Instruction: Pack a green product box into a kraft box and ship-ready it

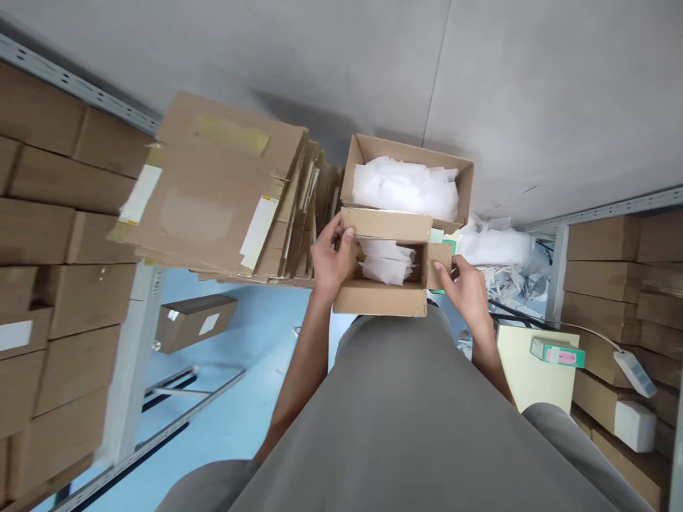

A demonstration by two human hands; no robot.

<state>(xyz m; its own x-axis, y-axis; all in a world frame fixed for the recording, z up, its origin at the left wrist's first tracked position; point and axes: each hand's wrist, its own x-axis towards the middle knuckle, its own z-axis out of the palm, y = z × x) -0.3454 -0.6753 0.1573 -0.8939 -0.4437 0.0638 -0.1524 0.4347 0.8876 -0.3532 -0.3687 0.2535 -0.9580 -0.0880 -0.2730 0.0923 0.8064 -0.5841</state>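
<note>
Close in front of my body stands a small cardboard box (380, 299) with its flaps spread out. White foam wrapping (388, 262) lies inside it. My left hand (329, 257) grips the box's left end, the thumb at the inner side and the fingers outside. At the other end, my right hand (465, 286) pinches the right flap (440, 266) between thumb and fingers. Directly behind is a larger open carton (466, 186) holding more white foam sheets (405, 186).
Flattened cardboard boxes (213, 178) form a tall stack at left. Shelves of brown cartons (80, 299) flank both sides. A foam bundle (496, 245) and shredded paper (512, 286) lie at right, near a green-and-white box (557, 353) and a power strip (634, 372).
</note>
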